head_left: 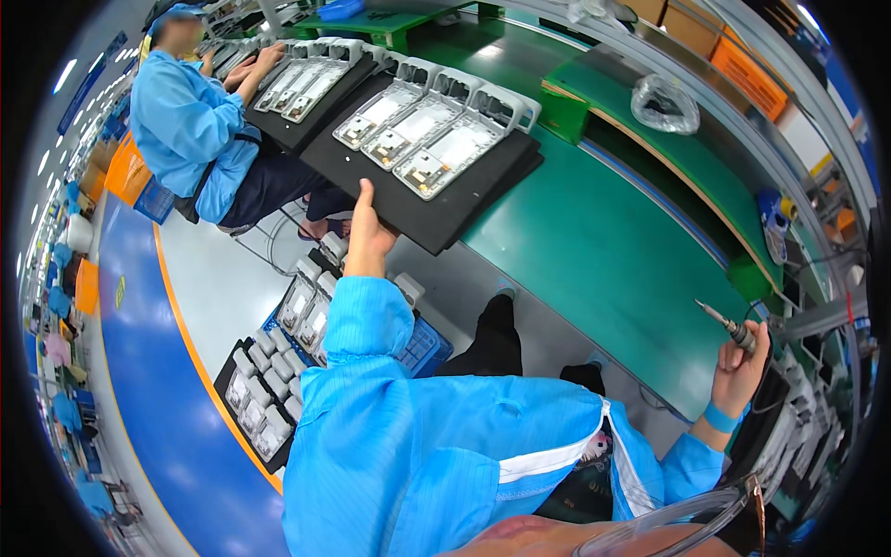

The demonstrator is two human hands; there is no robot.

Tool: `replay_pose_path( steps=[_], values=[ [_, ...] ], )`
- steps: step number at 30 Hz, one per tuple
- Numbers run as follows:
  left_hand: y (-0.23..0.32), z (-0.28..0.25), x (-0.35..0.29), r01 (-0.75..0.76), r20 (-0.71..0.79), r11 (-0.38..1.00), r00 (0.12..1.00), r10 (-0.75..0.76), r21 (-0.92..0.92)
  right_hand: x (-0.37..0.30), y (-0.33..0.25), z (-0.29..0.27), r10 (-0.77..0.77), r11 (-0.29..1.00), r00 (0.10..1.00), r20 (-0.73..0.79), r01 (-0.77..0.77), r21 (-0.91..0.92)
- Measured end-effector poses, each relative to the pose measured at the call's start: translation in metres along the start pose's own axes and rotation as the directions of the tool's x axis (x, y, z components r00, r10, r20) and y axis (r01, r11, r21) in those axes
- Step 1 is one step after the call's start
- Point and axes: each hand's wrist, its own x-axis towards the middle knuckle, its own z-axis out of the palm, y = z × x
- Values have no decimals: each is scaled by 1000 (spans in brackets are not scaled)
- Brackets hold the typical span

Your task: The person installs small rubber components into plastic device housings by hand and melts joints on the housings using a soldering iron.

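Note:
My left hand (pixel 370 237) grips the near edge of a black foam board (pixel 436 218), its thumb on top and its other fingers hidden beneath. Several white device housings (pixel 450 153) lie side by side on that board, their open faces showing small circuit parts and their thick grey-white ends pointing away from me. Off to the right, my right hand (pixel 741 367) is closed around a screwdriver (pixel 733 327) with a thin metal bit pointing up and to the left. The bit touches nothing.
A green workbench (pixel 594 269) runs along my right, with a wooden-edged green shelf (pixel 668 158) above it. A clear plastic bag (pixel 665 104) lies on the shelf. A co-worker in blue (pixel 190 121) handles similar housings at the left. Blue crates (pixel 422 348) and stacked housings (pixel 264 395) stand low beside me.

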Motion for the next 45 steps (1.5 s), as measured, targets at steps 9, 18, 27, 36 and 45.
replay_pose_path(
  steps=[9, 18, 27, 36, 45],
  values=[
    [2, 18, -2, 36, -3, 990, 999, -37, -137, -5, -3, -12, 30, 999, 994, -107, -28, 14],
    [9, 27, -8, 59, -30, 998, 998, -59, -15, -16, -3, -30, 49, 998, 998, -43, -47, 46],
    [-6, 4, -12, 5, 32, 998, 999, -7, 65, -28, -15, -44, 50, 996, 998, -48, -46, 79],
    [-69, 15, -131, 68, 63, 989, 995, -77, 131, -43, -22, -50, 49, 990, 996, -76, -38, 134],
    [-163, 60, -218, 234, 223, 941, 931, -289, 243, -62, -48, -67, -34, 990, 997, -68, 43, 136]
  ],
)
